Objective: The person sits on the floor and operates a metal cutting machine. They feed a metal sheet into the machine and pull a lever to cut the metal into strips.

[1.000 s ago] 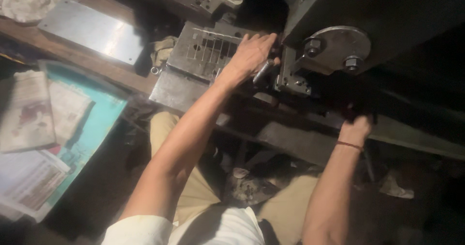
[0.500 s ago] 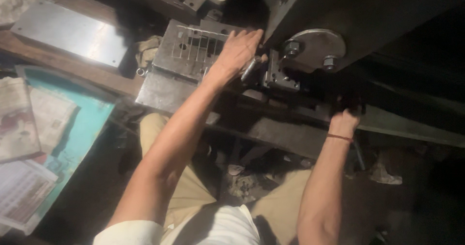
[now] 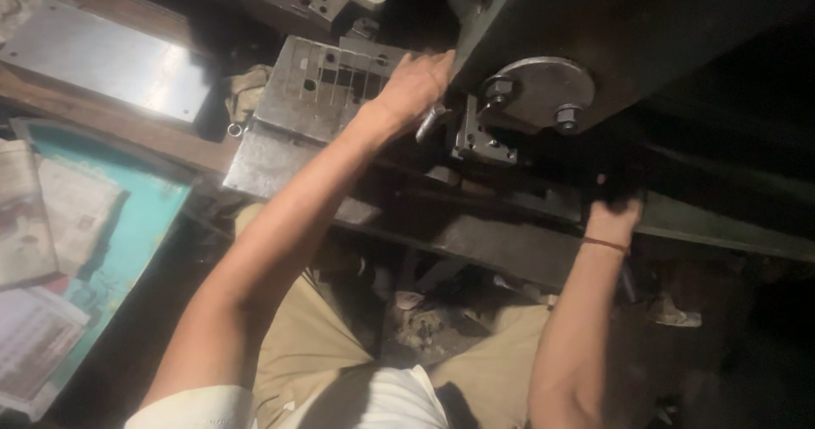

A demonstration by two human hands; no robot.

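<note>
My left hand [image 3: 414,83] lies on the right edge of a grey perforated metal plate [image 3: 318,85], fingers curled over it where it meets the dark press machine [image 3: 611,13]. A short shiny metal rod [image 3: 427,124] sticks out just below that hand. Beside it are a round steel disc with two bolts [image 3: 536,92] and a small bolted block [image 3: 477,137]. My right hand [image 3: 613,201], with a thin thread around the wrist, reaches into deep shadow under the machine; its fingers are hidden.
A flat steel sheet [image 3: 102,60] lies on a wooden bench at upper left. A teal tray [image 3: 140,217] with papers sits at left. A dark steel beam [image 3: 509,242] crosses in front of my knees, with debris on the floor below.
My left hand has slid a little further along the plate toward the machine. My right hand stays in the shadow under it. The view has shifted slightly.
</note>
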